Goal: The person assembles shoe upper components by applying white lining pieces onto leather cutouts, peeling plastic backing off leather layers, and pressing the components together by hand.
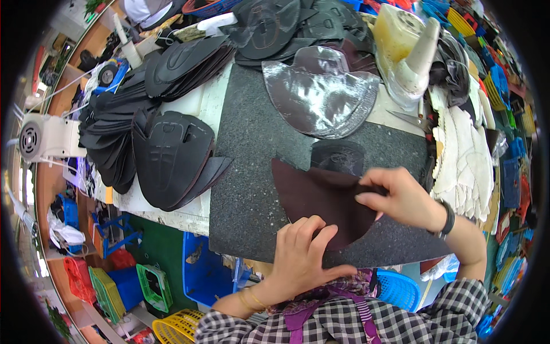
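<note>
A dark brown leather-like piece (321,200), cut with a curved edge, lies over the dark speckled work board (246,155) in front of me. My right hand (401,198) pinches its right edge between thumb and fingers, raising a fold there. On its near left edge rests my left hand (303,252), fingers laid on the piece and thumb stretched away. Just beyond, partly covered by it, is a small black piece (338,155). Farther back sits a brown shoe-upper piece under shiny clear film (321,94).
Stacked black shoe uppers (172,160) fill the left side, with more (269,28) at the back. A yellowish container (395,34), a white cone (423,51), scissors (409,119) and white cloths (464,155) stand or lie right. A blue bin (203,275) is below the table.
</note>
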A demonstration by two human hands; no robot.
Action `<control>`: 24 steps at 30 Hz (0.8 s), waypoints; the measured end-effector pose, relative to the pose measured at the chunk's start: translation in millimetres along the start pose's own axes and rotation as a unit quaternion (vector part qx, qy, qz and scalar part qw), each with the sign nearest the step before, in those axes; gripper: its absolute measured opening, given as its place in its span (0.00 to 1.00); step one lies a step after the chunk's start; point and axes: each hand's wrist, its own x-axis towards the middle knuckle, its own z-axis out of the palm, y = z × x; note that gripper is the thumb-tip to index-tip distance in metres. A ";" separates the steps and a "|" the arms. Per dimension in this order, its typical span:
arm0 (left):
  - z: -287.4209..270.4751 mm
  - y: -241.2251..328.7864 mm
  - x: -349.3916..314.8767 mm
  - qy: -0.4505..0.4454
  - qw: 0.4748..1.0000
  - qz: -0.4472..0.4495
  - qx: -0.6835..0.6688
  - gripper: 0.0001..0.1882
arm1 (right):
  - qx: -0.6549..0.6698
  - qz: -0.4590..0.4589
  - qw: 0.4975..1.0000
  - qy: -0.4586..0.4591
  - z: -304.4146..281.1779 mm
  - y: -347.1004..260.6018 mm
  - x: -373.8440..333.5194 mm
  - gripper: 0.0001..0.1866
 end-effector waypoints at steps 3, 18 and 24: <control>16.0 -8.3 -10.3 0.030 0.994 -0.045 0.092 0.36 | 0.304 0.069 0.950 -0.023 0.9 -20.5 5.8 0.10; 12.9 -23.3 -26.8 -0.006 0.988 0.114 0.106 0.17 | 0.063 0.095 0.992 0.051 -6.4 41.6 -9.7 0.10; 9.3 -24.6 -26.3 -0.021 0.991 0.097 0.092 0.18 | 0.032 0.092 0.995 0.023 -10.2 38.5 -5.9 0.10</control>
